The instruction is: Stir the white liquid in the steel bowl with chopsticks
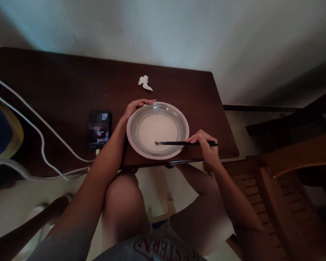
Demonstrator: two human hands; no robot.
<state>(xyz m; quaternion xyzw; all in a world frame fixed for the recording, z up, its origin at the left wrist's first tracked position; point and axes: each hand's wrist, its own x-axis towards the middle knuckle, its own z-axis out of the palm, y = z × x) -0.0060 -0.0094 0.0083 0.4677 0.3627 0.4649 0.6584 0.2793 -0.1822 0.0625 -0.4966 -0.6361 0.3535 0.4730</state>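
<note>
A round metal basin with a pale rim stands near the table's front edge. White, milky liquid fills its bottom. My left hand holds the basin at its far left rim, the fingers laid along the edge and the thumb out of sight. From the right, my right hand is closed around black chopsticks. They lie almost level across the basin's near right rim, and their whitened tips are at the liquid; how deep they dip I cannot tell.
On the dark wooden table, a crumpled white tissue lies behind the basin. A phone with a lit screen is at the left, with white cables nearby. A wooden chair stands at right; a wall is behind.
</note>
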